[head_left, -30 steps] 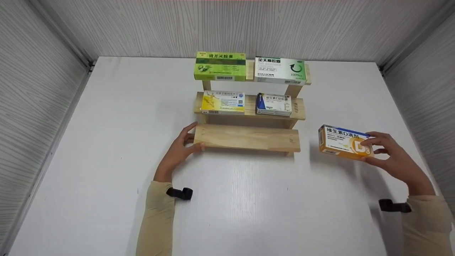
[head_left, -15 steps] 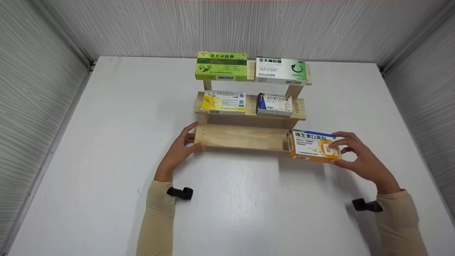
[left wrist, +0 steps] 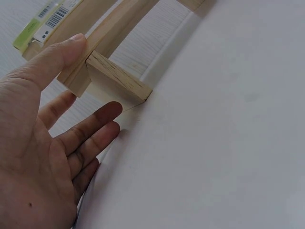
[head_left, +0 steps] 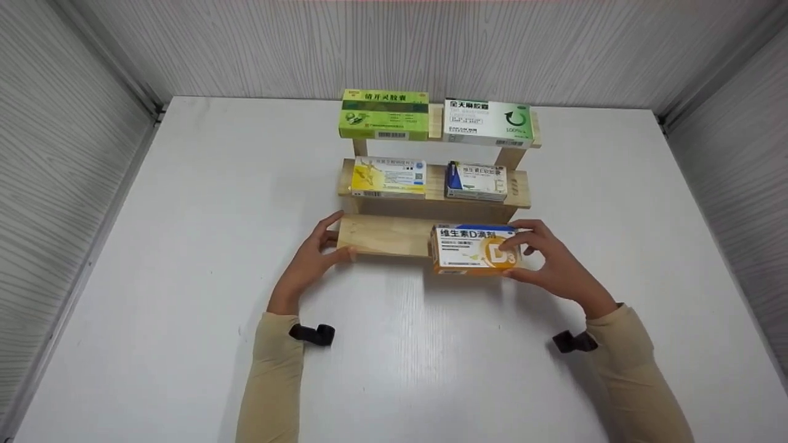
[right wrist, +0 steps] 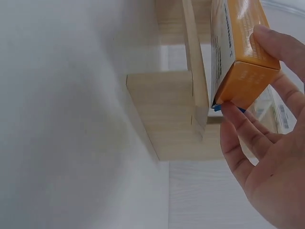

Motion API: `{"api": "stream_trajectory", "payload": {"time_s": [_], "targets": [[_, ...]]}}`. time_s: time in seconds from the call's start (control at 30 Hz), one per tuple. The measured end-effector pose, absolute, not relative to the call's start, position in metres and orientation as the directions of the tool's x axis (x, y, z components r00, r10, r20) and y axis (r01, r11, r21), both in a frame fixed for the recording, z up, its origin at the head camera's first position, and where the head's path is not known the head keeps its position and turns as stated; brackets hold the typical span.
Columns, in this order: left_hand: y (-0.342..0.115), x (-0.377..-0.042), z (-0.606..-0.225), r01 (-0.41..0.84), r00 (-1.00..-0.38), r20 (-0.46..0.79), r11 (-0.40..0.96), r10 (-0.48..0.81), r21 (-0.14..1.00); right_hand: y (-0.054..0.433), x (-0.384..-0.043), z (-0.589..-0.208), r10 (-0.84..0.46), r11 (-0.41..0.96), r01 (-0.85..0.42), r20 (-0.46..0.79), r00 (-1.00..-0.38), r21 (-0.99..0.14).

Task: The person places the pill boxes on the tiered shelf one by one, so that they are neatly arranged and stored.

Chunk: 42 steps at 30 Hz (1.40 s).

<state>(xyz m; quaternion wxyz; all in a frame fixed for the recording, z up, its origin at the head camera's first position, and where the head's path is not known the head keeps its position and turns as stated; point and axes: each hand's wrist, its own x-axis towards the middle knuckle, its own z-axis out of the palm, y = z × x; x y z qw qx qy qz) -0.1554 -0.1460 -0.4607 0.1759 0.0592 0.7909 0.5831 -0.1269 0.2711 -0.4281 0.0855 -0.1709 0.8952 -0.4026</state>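
Note:
A stepped wooden display rack [head_left: 385, 237] stands on the table with three tiers. My left hand [head_left: 311, 255] grips the left end of its lowest board, thumb on the front edge and index finger at the back; the other fingers stay off the wood in the left wrist view. With my right hand [head_left: 554, 264] I hold an orange and white vitamin D medicine box [head_left: 471, 252] by its right end, over the right half of that board. In the right wrist view a narrow gap seems to separate the orange box [right wrist: 252, 81] from the wood.
The middle tier bears a yellow and white box [head_left: 389, 176] and a white and blue box [head_left: 475, 181]. On the top tier sit a green box [head_left: 384, 115] and a white and green box [head_left: 487, 122]. Grey wood-grain panels [head_left: 394, 49] enclose the white table [head_left: 425, 369].
My right hand has carried the vitamin D box leftward, from beside the rack to over the lowest board. My left hand has stayed at the rack's left end.

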Motion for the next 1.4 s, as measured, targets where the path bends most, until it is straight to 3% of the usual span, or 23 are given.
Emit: {"api": "stream_trajectory", "payload": {"time_s": [0.2, 0.4, 0.7, 1.4], "targets": [[-0.146, -0.155, -0.459, -0.116, -0.932, -0.213, 0.316, 0.293, 0.942, 0.236, -0.138, -0.436, -0.389, 0.566, -0.197, -0.049, -0.920, -0.801], [-0.145, -0.155, -0.460, -0.121, -0.932, -0.218, 0.317, 0.291, 0.941, 0.209, -0.143, -0.440, -0.372, 0.598, -0.252, 0.015, -0.928, -0.761], [-0.151, -0.166, -0.492, -0.081, -0.948, -0.179, 0.344, 0.263, 0.935, 0.178, -0.149, -0.441, -0.369, 0.611, -0.276, 0.042, -0.928, -0.742], [-0.149, -0.167, -0.493, -0.084, -0.949, -0.179, 0.337, 0.261, 0.938, 0.172, -0.149, -0.438, -0.360, 0.602, -0.231, -0.002, -0.933, -0.764]]}}
